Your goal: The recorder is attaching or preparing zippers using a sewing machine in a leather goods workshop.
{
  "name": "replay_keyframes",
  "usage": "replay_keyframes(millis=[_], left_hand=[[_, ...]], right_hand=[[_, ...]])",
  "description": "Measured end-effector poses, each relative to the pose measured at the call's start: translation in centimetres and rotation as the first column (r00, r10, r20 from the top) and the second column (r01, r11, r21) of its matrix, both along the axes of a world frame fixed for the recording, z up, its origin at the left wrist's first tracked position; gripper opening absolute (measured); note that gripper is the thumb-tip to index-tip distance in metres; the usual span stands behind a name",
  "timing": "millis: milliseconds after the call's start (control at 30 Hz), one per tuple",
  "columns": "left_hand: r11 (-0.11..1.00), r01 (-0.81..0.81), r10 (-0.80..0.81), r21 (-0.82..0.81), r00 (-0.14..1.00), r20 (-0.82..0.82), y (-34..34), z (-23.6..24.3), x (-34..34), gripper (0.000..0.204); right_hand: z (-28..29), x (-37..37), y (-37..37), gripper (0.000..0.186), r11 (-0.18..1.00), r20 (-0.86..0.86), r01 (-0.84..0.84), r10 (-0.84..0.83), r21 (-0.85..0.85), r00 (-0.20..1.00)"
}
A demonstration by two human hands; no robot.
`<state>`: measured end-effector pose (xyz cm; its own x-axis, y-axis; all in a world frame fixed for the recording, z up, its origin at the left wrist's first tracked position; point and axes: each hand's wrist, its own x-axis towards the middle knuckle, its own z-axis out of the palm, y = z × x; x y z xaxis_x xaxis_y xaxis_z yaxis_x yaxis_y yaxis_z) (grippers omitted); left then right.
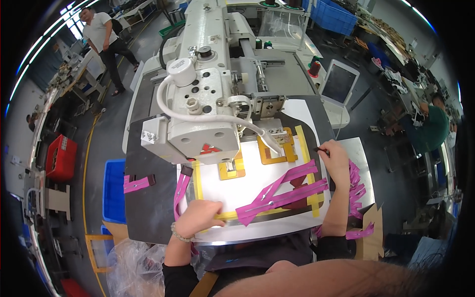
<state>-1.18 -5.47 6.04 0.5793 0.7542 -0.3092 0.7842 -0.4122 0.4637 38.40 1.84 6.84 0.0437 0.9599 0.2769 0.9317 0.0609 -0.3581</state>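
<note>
My left hand [199,218] hovers over the front left of the white plate [225,195], thumb and forefinger apart with nothing between them. Beside it runs a magenta zipper [180,194] with a dark tab [186,171] at its far end. At the plate's right edge, my right hand [337,159] pinches a small dark piece [319,150]. Two more magenta zippers [282,199] with metal sliders lie crossed on the plate, between my hands. Behind them stands a white sewing machine head [198,131], with yellow clamp frames [272,157] under it.
Another magenta zipper piece [137,184] lies on the dark table at left. Several zippers [354,190] are heaped beyond my right forearm, near a cardboard box [372,230]. A blue bin [114,190] stands left of the table. A screen [339,81] sits at right; a person [102,37] stands far left.
</note>
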Motion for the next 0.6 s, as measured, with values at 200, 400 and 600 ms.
replay_keyframes(millis=[200,400,600], left_hand=[[0.982,-0.133,0.065,0.133,0.903,0.425,0.9,0.7,5.0,0.034],[0.888,-0.358,0.004,0.288,0.633,0.774,1.8,-3.5,5.0,0.026],[0.882,-0.269,-0.079,0.388,0.726,0.683,2.3,-4.0,4.7,0.021]], right_hand=[[0.4,-10.6,-2.2,0.013,0.796,-0.642,-0.603,0.441,-0.043,0.628],[-2.6,-13.2,-3.8,0.012,0.812,-0.699,-0.579,0.371,-0.075,0.611],[-3.9,-13.5,-4.4,0.018,0.774,-0.616,-0.633,0.514,0.033,0.597]])
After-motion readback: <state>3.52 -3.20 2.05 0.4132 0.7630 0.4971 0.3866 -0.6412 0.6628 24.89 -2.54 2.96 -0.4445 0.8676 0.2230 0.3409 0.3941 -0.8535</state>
